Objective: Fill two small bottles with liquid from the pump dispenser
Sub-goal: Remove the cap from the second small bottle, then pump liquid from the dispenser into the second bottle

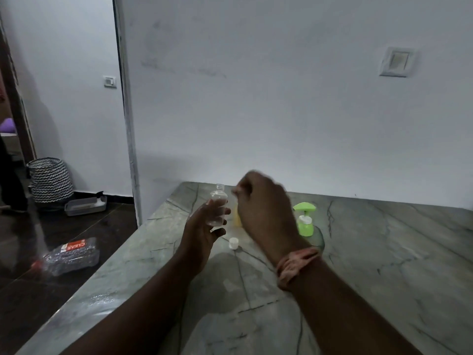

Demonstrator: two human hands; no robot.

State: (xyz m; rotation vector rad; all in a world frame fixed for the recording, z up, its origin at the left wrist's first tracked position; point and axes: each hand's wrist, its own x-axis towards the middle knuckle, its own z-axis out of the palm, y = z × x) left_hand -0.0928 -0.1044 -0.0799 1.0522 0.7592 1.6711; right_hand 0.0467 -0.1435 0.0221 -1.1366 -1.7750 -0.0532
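Two hands hover over the counter point(384, 252). Left hand point(204, 226) grips an uncapped clear bottle point(218, 208). Right hand point(263, 208) is curled and blurred; its contents are unclear.

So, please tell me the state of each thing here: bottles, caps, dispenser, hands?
Clear small bottle: uncapped, upright, looks empty, held above the counter.
White cap: off, lying on the counter.
Yellow bottle: mostly hidden behind the right hand; fill cannot be told.
Green pump dispenser: standing, untouched.
Left hand: fingers grip the clear bottle.
Right hand: blurred, fingers curled; contents cannot be told.
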